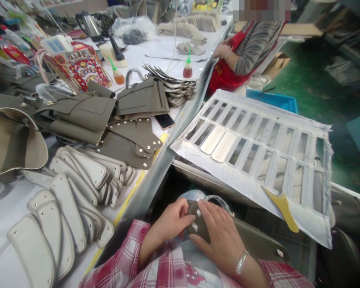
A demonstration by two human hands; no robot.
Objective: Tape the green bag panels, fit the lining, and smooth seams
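Note:
An olive bag panel [258, 240] with small white tabs lies across my lap, its near end between my hands. My left hand [172, 220] is closed on the panel's left edge, thumb on top and fingers curled at the rim. My right hand [220, 230] lies over the same end, fingers close together and bent over its far edge, thumb pointing left. Part of the panel is hidden beneath this hand. Behind the hands a clear plastic-wrapped handle [220, 201] with metal fittings shows in part.
Left, the table [6, 264] bears stacked pale leather pieces [67, 208], olive panels [132, 140], bag bodies [81, 112] and glue bottles [187, 69]. On the right stands a white slotted frame [210, 158] with a yellow scraper [283, 208]. A co-worker [243, 52] stands beyond.

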